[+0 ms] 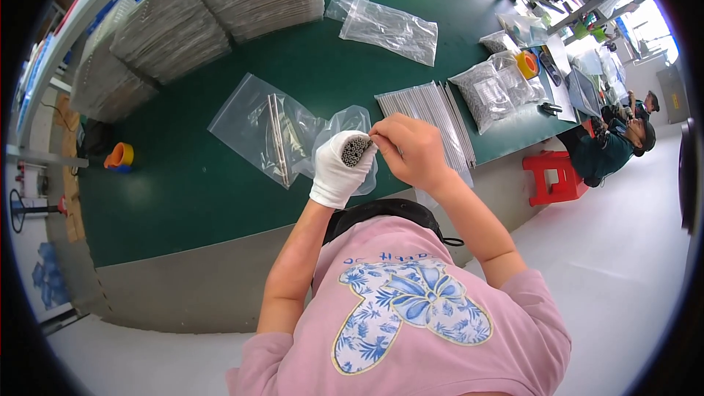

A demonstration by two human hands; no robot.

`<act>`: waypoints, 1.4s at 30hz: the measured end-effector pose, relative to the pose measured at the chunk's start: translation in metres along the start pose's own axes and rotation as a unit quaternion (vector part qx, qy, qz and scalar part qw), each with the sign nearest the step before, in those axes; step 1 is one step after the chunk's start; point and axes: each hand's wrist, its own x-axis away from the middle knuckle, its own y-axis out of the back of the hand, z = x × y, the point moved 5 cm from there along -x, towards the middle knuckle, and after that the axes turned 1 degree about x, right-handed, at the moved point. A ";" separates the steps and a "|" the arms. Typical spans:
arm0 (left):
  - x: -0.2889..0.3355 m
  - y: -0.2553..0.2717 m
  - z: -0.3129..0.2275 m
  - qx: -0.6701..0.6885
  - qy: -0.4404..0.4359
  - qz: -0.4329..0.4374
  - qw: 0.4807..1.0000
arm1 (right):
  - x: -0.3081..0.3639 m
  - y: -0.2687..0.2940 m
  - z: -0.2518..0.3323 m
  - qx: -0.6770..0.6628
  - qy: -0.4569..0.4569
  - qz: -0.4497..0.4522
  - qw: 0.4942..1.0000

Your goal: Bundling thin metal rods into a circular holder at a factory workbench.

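Observation:
My left hand (334, 177), in a white glove, is wrapped round a bundle of thin metal tubes (355, 152) whose open round ends face up at me. My bare right hand (416, 152) pinches with thumb and forefinger at the right rim of the bundle; what lies between the fingertips is too small to make out. Clear plastic film (356, 119) shows behind the gloved hand. To the left lies a clear plastic bag (238, 121) with a few long thin rods (278, 139) on it. Just beyond my right hand, many similar grey tubes (422, 101) lie side by side.
Stacks of plastic-wrapped flat pieces (172, 33) stand at the back left of the green table (183, 205). Filled clear bags (484, 95) and a tape roll (527, 64) lie at the right, another tape roll (119, 155) at the left. Co-workers (612, 143) sit beyond a red stool (551, 177).

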 end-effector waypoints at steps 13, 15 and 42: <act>0.003 -0.005 0.003 -0.038 -0.023 -0.052 0.998 | 0.002 -0.003 -0.001 0.013 0.013 0.022 1.000; 0.001 -0.005 0.001 -0.048 -0.032 -0.064 0.996 | 0.003 -0.008 -0.003 0.010 0.001 0.022 1.000; 0.005 0.008 -0.008 -0.060 -0.086 -0.068 0.992 | -0.003 0.004 0.005 -0.050 0.026 -0.069 0.996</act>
